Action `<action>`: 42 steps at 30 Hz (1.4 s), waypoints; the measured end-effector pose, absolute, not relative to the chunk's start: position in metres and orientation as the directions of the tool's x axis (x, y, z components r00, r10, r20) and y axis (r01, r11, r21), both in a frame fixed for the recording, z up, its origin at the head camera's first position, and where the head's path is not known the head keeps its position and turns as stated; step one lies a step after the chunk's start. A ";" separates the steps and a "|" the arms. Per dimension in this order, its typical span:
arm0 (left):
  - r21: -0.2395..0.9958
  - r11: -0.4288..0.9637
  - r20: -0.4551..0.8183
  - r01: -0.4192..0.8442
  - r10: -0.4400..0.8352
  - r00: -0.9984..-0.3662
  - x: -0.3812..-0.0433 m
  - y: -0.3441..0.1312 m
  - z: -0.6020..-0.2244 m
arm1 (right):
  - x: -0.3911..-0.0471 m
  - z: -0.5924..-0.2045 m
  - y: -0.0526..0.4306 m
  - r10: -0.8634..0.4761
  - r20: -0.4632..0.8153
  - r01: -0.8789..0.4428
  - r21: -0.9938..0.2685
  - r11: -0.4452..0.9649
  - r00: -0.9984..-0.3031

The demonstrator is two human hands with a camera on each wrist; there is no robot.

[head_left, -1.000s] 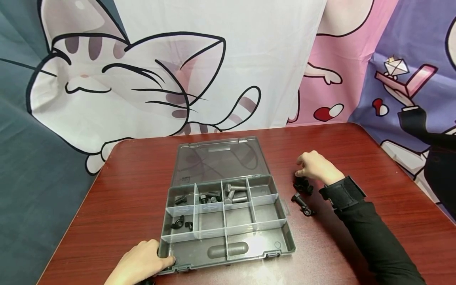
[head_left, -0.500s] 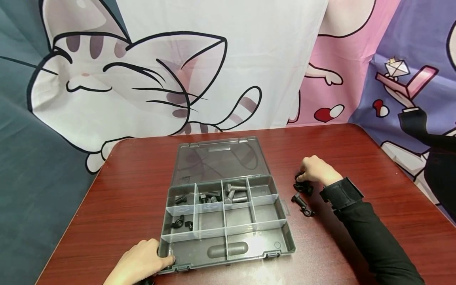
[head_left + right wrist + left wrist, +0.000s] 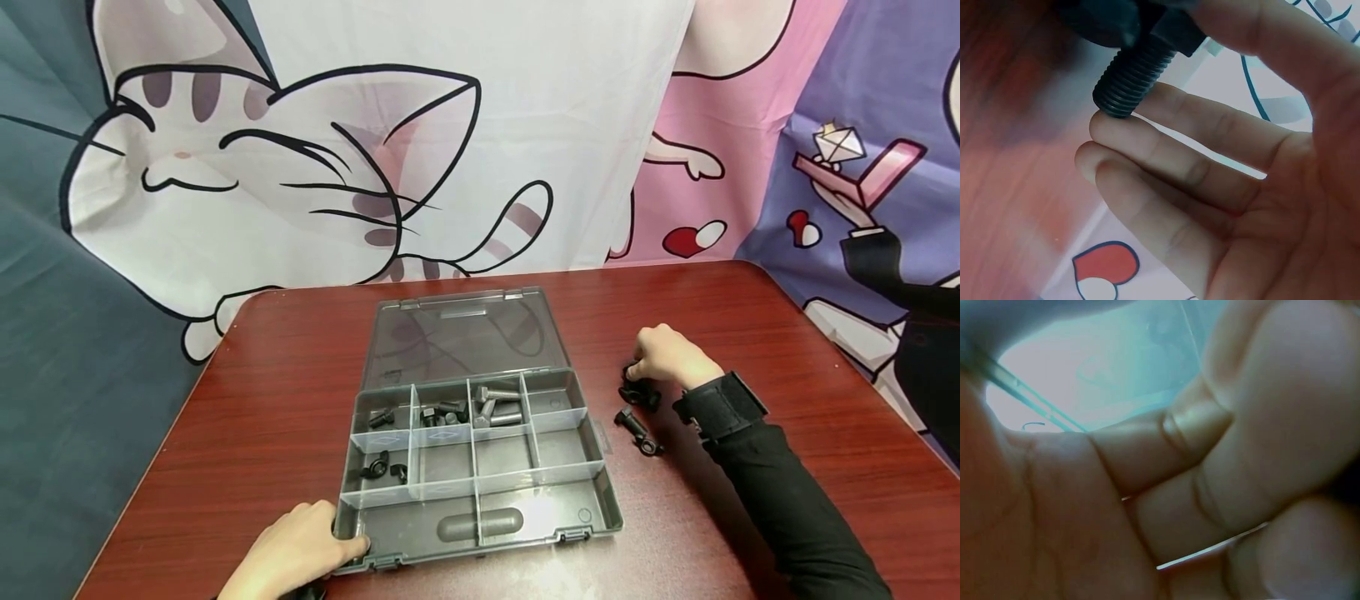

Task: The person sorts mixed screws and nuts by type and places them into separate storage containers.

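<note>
My left hand (image 3: 298,542) grips the near left corner of a grey divided storage box (image 3: 420,533), its thumb over the rim. In the left wrist view its fingers (image 3: 1210,481) are curled. At the right of the table my right hand (image 3: 670,358) reaches down to a small cluster of black hardware (image 3: 642,396). Up close in the right wrist view, it pinches a black threaded bolt (image 3: 1132,78), thumb at the head and fingertips by the threaded end. Nearer me lie another black bolt (image 3: 630,421) and a black wing nut (image 3: 648,447).
Behind the box its clear lid (image 3: 465,337) lies folded back. Compartments hold black bolts (image 3: 381,419), silver bolts (image 3: 504,419) and black wing nuts (image 3: 375,467). A printed cloth (image 3: 585,150) hangs along the back edge of the red-brown table (image 3: 247,417).
My right hand has come down slightly to the right onto the black hardware, and its fingers have closed there. The left hand has stayed on the box corner.
</note>
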State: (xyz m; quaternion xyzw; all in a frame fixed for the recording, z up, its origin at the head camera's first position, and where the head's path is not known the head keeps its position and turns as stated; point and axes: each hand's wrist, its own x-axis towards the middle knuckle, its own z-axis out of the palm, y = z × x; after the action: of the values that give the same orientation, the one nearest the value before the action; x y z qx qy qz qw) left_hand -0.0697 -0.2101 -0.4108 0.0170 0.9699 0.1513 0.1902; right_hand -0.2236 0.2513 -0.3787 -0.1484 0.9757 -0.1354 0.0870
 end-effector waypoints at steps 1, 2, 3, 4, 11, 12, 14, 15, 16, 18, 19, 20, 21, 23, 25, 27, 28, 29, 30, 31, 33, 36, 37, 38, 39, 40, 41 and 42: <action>0.299 0.954 -0.365 -0.025 0.091 -0.927 -0.070 -0.210 -0.411 | -0.223 -0.377 0.251 -0.307 -0.131 -0.260 -0.289 0.921 -0.943; 0.300 0.954 -0.365 -0.024 0.091 -0.927 -0.070 -0.210 -0.410 | -0.223 -0.375 0.250 -0.301 -0.132 -0.253 -0.291 0.923 -0.944; 0.299 0.954 -0.365 -0.024 0.091 -0.927 -0.070 -0.210 -0.410 | -0.223 -0.373 0.250 -0.298 -0.136 -0.249 -0.289 0.924 -0.945; 0.299 0.954 -0.367 -0.026 0.089 -0.926 -0.070 -0.211 -0.410 | -0.223 -0.371 0.249 -0.296 -0.133 -0.248 -0.290 0.924 -0.946; 0.298 0.954 -0.366 -0.019 0.096 -0.925 -0.070 -0.211 -0.411 | -0.222 -0.360 0.243 -0.324 -0.105 -0.284 -0.285 0.916 -0.940; 0.298 0.954 -0.368 -0.019 0.096 -0.925 -0.070 -0.211 -0.411 | -0.222 -0.359 0.242 -0.330 -0.104 -0.291 -0.280 0.915 -0.938; 0.298 0.954 -0.367 -0.018 0.098 -0.925 -0.070 -0.210 -0.411 | -0.222 -0.358 0.239 -0.332 -0.106 -0.292 -0.282 0.914 -0.937; 0.298 0.954 -0.366 -0.017 0.098 -0.925 -0.070 -0.210 -0.411 | -0.222 -0.357 0.237 -0.334 -0.106 -0.294 -0.283 0.913 -0.937; 0.298 0.954 -0.366 -0.016 0.099 -0.925 -0.070 -0.211 -0.411 | -0.222 -0.356 0.235 -0.336 -0.104 -0.296 -0.283 0.912 -0.936; 0.298 0.954 -0.363 -0.019 0.095 -0.927 -0.070 -0.210 -0.411 | -0.222 -0.354 0.232 -0.342 -0.101 -0.301 -0.288 0.909 -0.934; 0.299 0.954 -0.362 -0.019 0.095 -0.927 -0.070 -0.210 -0.411 | -0.222 -0.353 0.229 -0.342 -0.100 -0.301 -0.293 0.908 -0.934; 0.301 0.954 -0.361 -0.019 0.095 -0.928 -0.070 -0.210 -0.411 | -0.222 -0.352 0.227 -0.346 -0.097 -0.306 -0.294 0.906 -0.933; 0.301 0.953 -0.366 -0.023 0.093 -0.926 -0.070 -0.210 -0.411 | -0.222 -0.351 0.225 -0.349 -0.094 -0.309 -0.294 0.904 -0.932; 0.302 0.953 -0.374 -0.027 0.093 -0.923 -0.070 -0.210 -0.412 | -0.222 -0.348 0.220 -0.359 -0.091 -0.320 -0.292 0.901 -0.929; 0.304 0.952 -0.378 -0.031 0.091 -0.921 -0.070 -0.210 -0.412 | -0.222 -0.346 0.216 -0.366 -0.086 -0.329 -0.287 0.900 -0.927; 0.303 0.952 -0.383 -0.038 0.085 -0.920 -0.070 -0.210 -0.413 | -0.221 -0.344 0.211 -0.377 -0.073 -0.344 -0.280 0.896 -0.923; 0.304 0.952 -0.378 -0.038 0.084 -0.922 -0.070 -0.210 -0.413 | -0.222 -0.343 0.209 -0.384 -0.067 -0.353 -0.277 0.894 -0.921; 0.305 0.952 -0.373 -0.035 0.085 -0.924 -0.070 -0.210 -0.413 | -0.222 -0.342 0.207 -0.387 -0.061 -0.358 -0.272 0.893 -0.920; 0.306 0.951 -0.367 -0.032 0.086 -0.926 -0.070 -0.210 -0.413 | -0.222 -0.341 0.205 -0.389 -0.057 -0.361 -0.267 0.893 -0.920; 0.307 0.951 -0.363 -0.028 0.090 -0.928 -0.070 -0.210 -0.413 | -0.222 -0.341 0.203 -0.392 -0.053 -0.366 -0.261 0.893 -0.919; 0.308 0.951 -0.363 -0.028 0.090 -0.927 -0.069 -0.210 -0.413 | -0.222 -0.339 0.199 -0.394 -0.050 -0.369 -0.257 0.893 -0.918; 0.311 0.950 -0.366 -0.033 0.088 -0.926 -0.069 -0.210 -0.413 | -0.221 -0.337 0.192 -0.396 -0.048 -0.372 -0.249 0.894 -0.917; 0.312 0.950 -0.368 -0.036 0.086 -0.926 -0.069 -0.210 -0.412 | -0.221 -0.336 0.190 -0.397 -0.047 -0.375 -0.246 0.894 -0.916; 0.312 0.949 -0.371 -0.038 0.085 -0.925 -0.069 -0.210 -0.412 | -0.221 -0.335 0.187 -0.397 -0.045 -0.375 -0.246 0.894 -0.917; 0.313 0.949 -0.370 -0.036 0.087 -0.925 -0.069 -0.210 -0.412 | -0.221 -0.335 0.185 -0.400 -0.042 -0.378 -0.246 0.893 -0.916; 0.313 0.949 -0.370 -0.034 0.089 -0.925 -0.069 -0.210 -0.412 | -0.221 -0.334 0.182 -0.401 -0.038 -0.381 -0.243 0.892 -0.915; 0.312 0.949 -0.371 -0.033 0.090 -0.924 -0.069 -0.210 -0.412 | -0.220 -0.333 0.180 -0.404 -0.035 -0.384 -0.244 0.890 -0.914; 0.311 0.950 -0.371 -0.031 0.091 -0.924 -0.069 -0.210 -0.412 | -0.220 -0.332 0.177 -0.405 -0.033 -0.385 -0.245 0.890 -0.914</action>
State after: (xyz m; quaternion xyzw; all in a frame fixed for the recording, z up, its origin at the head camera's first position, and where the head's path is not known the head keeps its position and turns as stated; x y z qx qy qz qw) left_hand -0.0694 -0.2097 -0.4124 0.0155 0.9680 0.1577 0.1943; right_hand -0.2201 0.1772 -0.3322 -0.2033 0.9712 -0.1175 0.0415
